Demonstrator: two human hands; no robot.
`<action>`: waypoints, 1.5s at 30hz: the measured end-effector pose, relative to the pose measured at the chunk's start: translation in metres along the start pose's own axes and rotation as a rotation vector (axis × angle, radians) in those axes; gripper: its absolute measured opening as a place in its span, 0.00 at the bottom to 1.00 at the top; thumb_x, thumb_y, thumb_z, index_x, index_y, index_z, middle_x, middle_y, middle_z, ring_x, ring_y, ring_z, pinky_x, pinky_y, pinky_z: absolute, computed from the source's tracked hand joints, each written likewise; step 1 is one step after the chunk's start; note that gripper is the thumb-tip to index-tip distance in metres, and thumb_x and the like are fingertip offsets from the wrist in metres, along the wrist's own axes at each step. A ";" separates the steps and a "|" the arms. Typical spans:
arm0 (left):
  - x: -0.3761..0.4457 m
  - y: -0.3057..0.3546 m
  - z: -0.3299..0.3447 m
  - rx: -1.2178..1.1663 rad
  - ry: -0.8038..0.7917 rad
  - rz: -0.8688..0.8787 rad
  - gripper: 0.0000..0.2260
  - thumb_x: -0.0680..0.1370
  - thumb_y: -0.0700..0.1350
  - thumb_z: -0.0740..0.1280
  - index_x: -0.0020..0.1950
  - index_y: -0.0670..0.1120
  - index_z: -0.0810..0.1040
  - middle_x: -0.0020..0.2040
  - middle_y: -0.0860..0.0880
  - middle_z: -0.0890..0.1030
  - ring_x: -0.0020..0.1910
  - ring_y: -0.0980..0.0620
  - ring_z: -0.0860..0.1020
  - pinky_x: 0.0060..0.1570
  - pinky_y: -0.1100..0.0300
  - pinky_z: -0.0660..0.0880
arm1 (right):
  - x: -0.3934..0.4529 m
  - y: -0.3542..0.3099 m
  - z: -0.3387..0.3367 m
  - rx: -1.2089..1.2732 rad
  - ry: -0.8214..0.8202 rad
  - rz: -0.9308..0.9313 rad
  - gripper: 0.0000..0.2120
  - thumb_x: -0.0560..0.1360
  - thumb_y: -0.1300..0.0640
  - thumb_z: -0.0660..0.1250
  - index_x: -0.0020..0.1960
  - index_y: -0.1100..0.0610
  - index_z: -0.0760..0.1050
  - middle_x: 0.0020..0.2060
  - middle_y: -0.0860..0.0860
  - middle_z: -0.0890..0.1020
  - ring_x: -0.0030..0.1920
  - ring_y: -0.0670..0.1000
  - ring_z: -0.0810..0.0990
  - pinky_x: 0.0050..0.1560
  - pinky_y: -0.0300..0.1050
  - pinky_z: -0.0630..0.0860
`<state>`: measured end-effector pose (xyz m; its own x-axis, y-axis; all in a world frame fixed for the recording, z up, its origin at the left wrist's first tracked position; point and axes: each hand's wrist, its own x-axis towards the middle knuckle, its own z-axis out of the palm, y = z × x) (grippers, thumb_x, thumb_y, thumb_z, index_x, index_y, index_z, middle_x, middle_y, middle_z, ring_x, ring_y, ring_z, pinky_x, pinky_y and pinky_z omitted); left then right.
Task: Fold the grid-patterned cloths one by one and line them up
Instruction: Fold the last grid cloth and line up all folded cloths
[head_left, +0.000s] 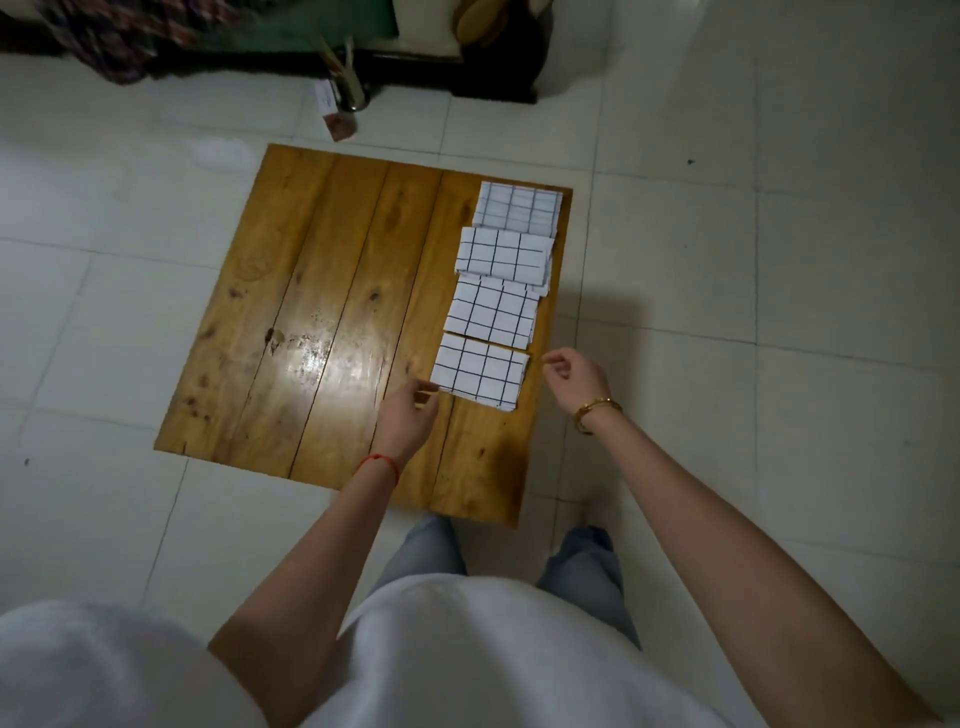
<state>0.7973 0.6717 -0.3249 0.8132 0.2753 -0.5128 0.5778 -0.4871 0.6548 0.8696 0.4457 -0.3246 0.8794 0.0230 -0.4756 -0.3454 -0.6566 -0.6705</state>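
Observation:
Several folded white cloths with a black grid lie in a row along the right side of the low wooden table (322, 312). The nearest cloth (479, 371) lies flat, and another (493, 312) sits just beyond it. Farther back lie one (503, 254) and the last (519, 205). My left hand (408, 415) hovers at the near-left corner of the nearest cloth, fingers loosely curled and holding nothing. My right hand (576, 374) hangs just right of that cloth, past the table's edge, fingers apart and holding nothing.
The table stands on a pale tiled floor (727, 260). Dark furniture (457, 67) and a patterned fabric (114, 36) lie at the back. A small metal cup with sticks (350, 88) stands behind the table. My legs (431, 551) are at the near edge.

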 end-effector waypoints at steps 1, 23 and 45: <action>-0.009 0.007 0.007 -0.012 0.030 -0.006 0.09 0.80 0.44 0.64 0.59 0.45 0.78 0.51 0.47 0.82 0.48 0.51 0.81 0.45 0.62 0.76 | -0.002 0.005 -0.010 -0.023 -0.022 -0.029 0.11 0.78 0.58 0.62 0.59 0.57 0.75 0.51 0.52 0.80 0.47 0.47 0.75 0.46 0.39 0.72; -0.079 0.056 0.133 -0.456 0.458 -0.376 0.08 0.78 0.44 0.65 0.57 0.48 0.77 0.54 0.47 0.80 0.53 0.48 0.80 0.51 0.50 0.79 | 0.048 0.014 -0.113 -0.445 -0.444 -0.404 0.11 0.78 0.57 0.62 0.58 0.60 0.75 0.50 0.54 0.79 0.50 0.50 0.76 0.50 0.42 0.72; 0.064 0.033 0.161 -0.680 0.632 -0.908 0.13 0.79 0.41 0.64 0.63 0.42 0.74 0.56 0.43 0.79 0.51 0.48 0.76 0.51 0.57 0.73 | 0.208 -0.061 0.043 -0.890 -0.825 -0.503 0.12 0.79 0.56 0.61 0.60 0.58 0.74 0.53 0.55 0.80 0.48 0.51 0.76 0.49 0.41 0.73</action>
<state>0.8573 0.5396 -0.4259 -0.1010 0.7148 -0.6920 0.7043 0.5427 0.4577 1.0597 0.5226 -0.4074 0.2810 0.6521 -0.7041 0.5707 -0.7034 -0.4237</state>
